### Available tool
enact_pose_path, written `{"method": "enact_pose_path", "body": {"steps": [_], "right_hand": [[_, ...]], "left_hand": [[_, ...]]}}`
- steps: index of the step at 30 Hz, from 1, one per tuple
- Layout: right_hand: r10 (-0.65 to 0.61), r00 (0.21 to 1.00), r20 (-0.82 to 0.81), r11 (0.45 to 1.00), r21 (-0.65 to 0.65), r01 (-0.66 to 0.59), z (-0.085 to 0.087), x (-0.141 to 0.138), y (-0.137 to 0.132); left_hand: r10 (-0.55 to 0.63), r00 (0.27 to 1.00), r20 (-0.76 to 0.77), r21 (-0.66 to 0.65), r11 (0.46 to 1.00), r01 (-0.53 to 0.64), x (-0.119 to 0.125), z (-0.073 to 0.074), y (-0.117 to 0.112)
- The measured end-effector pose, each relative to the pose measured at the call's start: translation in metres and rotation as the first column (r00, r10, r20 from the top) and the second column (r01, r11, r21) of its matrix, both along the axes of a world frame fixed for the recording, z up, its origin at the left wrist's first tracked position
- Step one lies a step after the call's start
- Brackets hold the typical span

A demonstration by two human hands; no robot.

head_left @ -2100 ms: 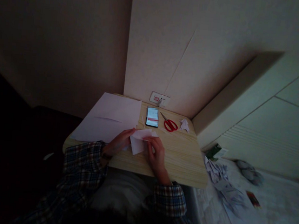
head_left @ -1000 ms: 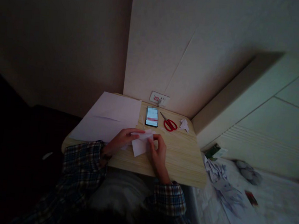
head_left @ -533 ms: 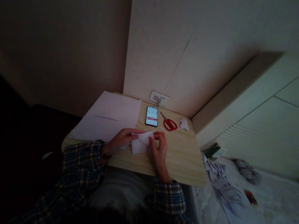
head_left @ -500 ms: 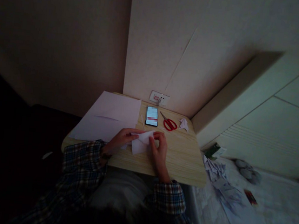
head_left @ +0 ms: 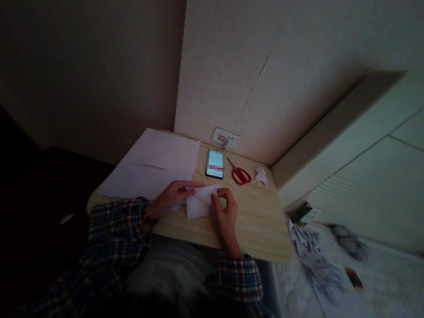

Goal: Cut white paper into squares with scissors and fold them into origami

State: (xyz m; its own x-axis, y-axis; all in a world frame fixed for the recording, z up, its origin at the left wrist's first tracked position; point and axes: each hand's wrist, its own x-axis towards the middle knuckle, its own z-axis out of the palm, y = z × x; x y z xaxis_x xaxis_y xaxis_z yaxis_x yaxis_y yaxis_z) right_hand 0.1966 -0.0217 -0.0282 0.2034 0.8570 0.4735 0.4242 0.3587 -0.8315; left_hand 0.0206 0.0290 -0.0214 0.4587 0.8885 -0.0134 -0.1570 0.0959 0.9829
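Folded paper [head_left: 197,208] in both hands, wood table [head_left: 258,228] against the wall [head_left: 220,70], pretty dark in here

Paper's on the near side of the phone [head_left: 215,164], left hand [head_left: 174,194] pinching its left side, right hand [head_left: 226,211] the right; sheets [head_left: 156,153] left of the phone, scissors [head_left: 240,175] right, bed [head_left: 386,296] way off right. The top flap [head_left: 205,194] runs lengthwise sideways, slanted, corner pointing up-right. Two seconds back the right fingers lay across the paper, now they've got its edge.

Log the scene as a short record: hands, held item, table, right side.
Left hand: pinches left edge
Right hand: pinches right edge
Held item: folded white paper
Table: large white sheets left; lit phone, red-handled scissors, small paper shape along back
Right of table: loose papers on quilted surface
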Motion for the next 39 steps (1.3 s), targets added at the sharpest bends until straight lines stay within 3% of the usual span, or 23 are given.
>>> {"method": "enact_pose_path", "body": {"steps": [10, 19, 28, 39], "right_hand": [[0.024, 0.999, -0.024, 1.000, -0.016, -0.024, -0.0011, 0.0008, 0.0014], [0.035, 0.998, -0.053, 0.999, -0.038, -0.037, -0.0013, -0.0007, 0.0018], [-0.003, 0.995, -0.098, 0.995, -0.101, -0.007, -0.0061, -0.0001, 0.0084], [0.000, 0.978, -0.210, 0.990, -0.135, -0.029, -0.0022, 0.0013, 0.0073]], "left_hand": [[0.009, 1.000, -0.025, 0.039, 0.999, -0.008, 0.0001, 0.0007, -0.0004], [0.089, 0.991, -0.098, 0.152, 0.986, -0.073, -0.0001, 0.0009, 0.0021], [0.033, 0.988, -0.148, 0.216, 0.976, 0.000, 0.0015, 0.0002, 0.0018], [-0.010, 0.997, -0.076, 0.150, 0.988, 0.022, 0.0018, 0.0043, 0.0003]]}}
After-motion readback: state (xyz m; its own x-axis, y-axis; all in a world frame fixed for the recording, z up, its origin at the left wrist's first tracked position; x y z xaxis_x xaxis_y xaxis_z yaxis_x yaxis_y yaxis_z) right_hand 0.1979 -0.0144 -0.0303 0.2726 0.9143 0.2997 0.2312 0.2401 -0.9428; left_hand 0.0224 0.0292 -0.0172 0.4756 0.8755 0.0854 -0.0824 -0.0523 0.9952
